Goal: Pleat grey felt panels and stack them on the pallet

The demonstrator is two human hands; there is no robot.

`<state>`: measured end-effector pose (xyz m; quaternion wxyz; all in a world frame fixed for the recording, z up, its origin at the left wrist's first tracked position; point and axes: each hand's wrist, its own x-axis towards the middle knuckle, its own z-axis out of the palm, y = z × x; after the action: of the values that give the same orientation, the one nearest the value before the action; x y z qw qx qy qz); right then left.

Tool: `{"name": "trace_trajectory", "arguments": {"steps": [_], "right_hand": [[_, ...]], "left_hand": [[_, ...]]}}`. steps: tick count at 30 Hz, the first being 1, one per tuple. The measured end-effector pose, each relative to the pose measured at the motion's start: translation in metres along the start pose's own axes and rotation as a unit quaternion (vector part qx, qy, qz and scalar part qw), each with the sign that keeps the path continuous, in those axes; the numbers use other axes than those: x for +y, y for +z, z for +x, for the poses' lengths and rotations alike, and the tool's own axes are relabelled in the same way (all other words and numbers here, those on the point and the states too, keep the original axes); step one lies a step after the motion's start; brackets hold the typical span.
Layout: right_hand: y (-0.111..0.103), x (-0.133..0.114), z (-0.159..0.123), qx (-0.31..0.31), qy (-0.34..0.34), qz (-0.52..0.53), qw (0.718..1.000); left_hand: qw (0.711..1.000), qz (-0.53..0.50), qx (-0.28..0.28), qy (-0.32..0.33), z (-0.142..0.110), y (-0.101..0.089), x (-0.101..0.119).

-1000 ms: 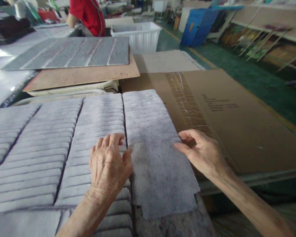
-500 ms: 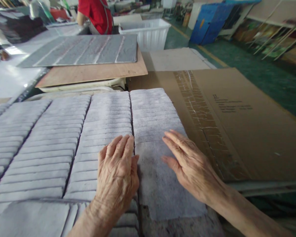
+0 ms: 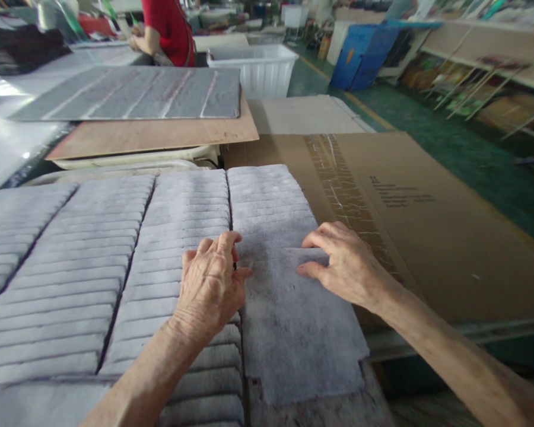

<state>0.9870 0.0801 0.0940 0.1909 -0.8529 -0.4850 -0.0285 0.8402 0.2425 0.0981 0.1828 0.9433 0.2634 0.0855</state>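
Observation:
A column of overlapping pale grey felt-like cloths runs away from me, with a flat grey cloth at its near end. Across this cloth a low raised fold lies between my hands. At its left edge is my left hand, fingers bent and thumb curled in towards the fold. My right hand has its thumb in front of the fold's right end and its fingers behind it, closed loosely round the cloth. How firmly either hand grips is hard to see.
More columns of overlapping grey cloths lie to the left. A brown cardboard sheet is on the right. Beyond are a grey striped board, a white plastic bin, a blue cabinet and a person in red.
My hands have gone from lying flat with straight fingers to curled round a raised fold in the cloth. The view has shifted slightly, so the surroundings sit further left.

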Motion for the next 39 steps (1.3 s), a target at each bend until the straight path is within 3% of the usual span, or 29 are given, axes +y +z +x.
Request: {"name": "trace_trajectory", "arguments": {"steps": [3,7,10,13,15,18,20,29,39], "right_hand": [[0.004,-0.001,-0.004,0.028,0.007,0.049,0.998],[0.007,-0.002,-0.012,0.063,-0.068,0.084,0.992],[0.008,-0.004,-0.015,0.086,-0.084,0.094,0.988],[0.009,-0.006,-0.017,0.097,-0.028,0.130,0.986],[0.008,-0.006,-0.017,0.094,0.065,0.155,0.981],[0.003,-0.005,-0.020,0.068,0.232,0.193,0.951],[0.000,-0.004,-0.024,0.040,0.288,0.206,0.934],[-0.005,-0.007,-0.027,0.017,0.317,0.202,0.926],[-0.002,-0.006,-0.027,0.020,0.321,0.199,0.926]], "left_hand": [[1.000,-0.006,-0.015,-0.003,0.001,0.000,0.001],[0.999,0.036,-0.010,0.025,0.003,0.002,0.001],[0.999,0.029,-0.003,0.025,0.005,0.003,0.001],[1.000,0.009,-0.002,0.010,0.006,0.002,0.003],[1.000,0.011,0.002,-0.002,0.005,0.001,0.003],[0.999,0.024,0.004,-0.022,0.002,-0.001,0.002],[0.999,0.026,0.001,-0.031,-0.001,-0.001,0.000],[0.997,-0.024,-0.022,-0.073,0.002,-0.001,0.001],[0.998,-0.004,-0.018,-0.062,0.002,0.001,0.002]]}}
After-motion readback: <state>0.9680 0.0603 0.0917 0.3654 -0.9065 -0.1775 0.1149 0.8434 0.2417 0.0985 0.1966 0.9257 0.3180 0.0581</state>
